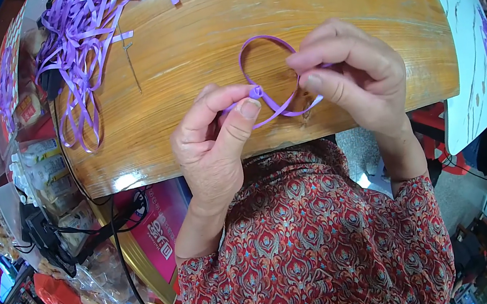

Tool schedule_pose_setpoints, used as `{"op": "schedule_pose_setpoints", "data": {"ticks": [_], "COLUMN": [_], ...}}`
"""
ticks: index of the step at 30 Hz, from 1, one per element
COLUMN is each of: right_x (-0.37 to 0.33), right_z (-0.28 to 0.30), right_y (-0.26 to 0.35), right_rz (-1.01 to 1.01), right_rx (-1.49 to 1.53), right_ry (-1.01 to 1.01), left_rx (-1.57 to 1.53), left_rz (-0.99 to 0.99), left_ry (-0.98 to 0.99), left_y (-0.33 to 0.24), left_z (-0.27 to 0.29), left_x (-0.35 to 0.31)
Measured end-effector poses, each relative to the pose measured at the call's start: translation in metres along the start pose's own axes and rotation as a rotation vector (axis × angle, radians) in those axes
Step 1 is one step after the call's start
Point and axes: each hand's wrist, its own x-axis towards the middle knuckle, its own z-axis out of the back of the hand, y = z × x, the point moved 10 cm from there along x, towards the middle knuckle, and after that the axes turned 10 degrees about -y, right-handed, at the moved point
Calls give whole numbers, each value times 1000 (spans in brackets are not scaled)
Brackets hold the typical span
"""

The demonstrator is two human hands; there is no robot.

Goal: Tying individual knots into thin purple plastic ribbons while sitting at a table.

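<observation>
A narrow purple ribbon [265,37] is stretched in a loop between my two hands, just above the near part of the wooden table. Thumb and index finger of my left hand [215,137] pinch it beside a small rolled or knotted bit [256,92]. My right hand [357,77] pinches the other side of the loop between thumb and fingers. A short ribbon end sticks out below the right thumb. At the far left of the table lies a tangled pile of the same purple ribbon [78,35].
The wooden table [190,41] has its near edge against my body. A thin metal wire hook [130,62] lies near the pile. Packaged goods [46,164] and a black cable [122,256] crowd the left side. A white marbled board [475,82] stands at the right.
</observation>
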Motion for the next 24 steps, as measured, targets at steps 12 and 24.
{"op": "schedule_pose_setpoints", "data": {"ticks": [12,24], "right_x": [-12,-5], "right_z": [8,9], "right_y": [-36,-34], "right_rz": [-15,25], "right_rx": [-484,-565], "right_ry": [50,35], "left_rx": [52,255], "left_rz": [-1,-106], "left_ry": [-92,-57], "left_y": [9,8], "left_z": [13,6], "left_x": [2,10]}}
